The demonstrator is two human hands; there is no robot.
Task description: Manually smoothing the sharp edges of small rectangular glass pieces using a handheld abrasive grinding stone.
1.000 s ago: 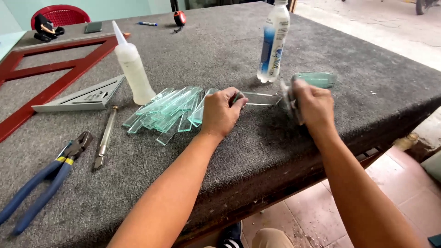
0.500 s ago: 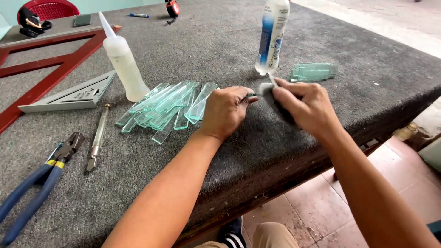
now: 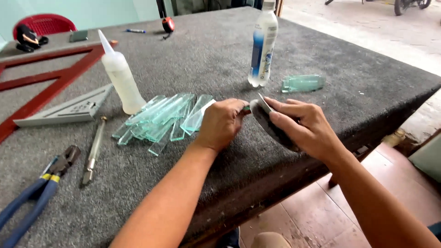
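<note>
Change: my right hand [image 3: 301,128] had come in from the small glass stack [image 3: 303,83] to meet the left hand [image 3: 223,124].
Hands: left pinched a glass strip [image 3: 264,103]; right gripped a dark stone [image 3: 271,126] against it.
Hidden: I couldn't see most of the strip.

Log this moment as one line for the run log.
left hand: pinches glass strip end | right hand: holds dark stone against it | glass strips pile: left, on table

Bare felt table [image 3: 321,50] right of plastic bottle [image 3: 262,46] is open. Glass strips [image 3: 161,117], squeeze bottle [image 3: 120,78] and glass stack [image 3: 302,83] obstruct other approaches.
</note>
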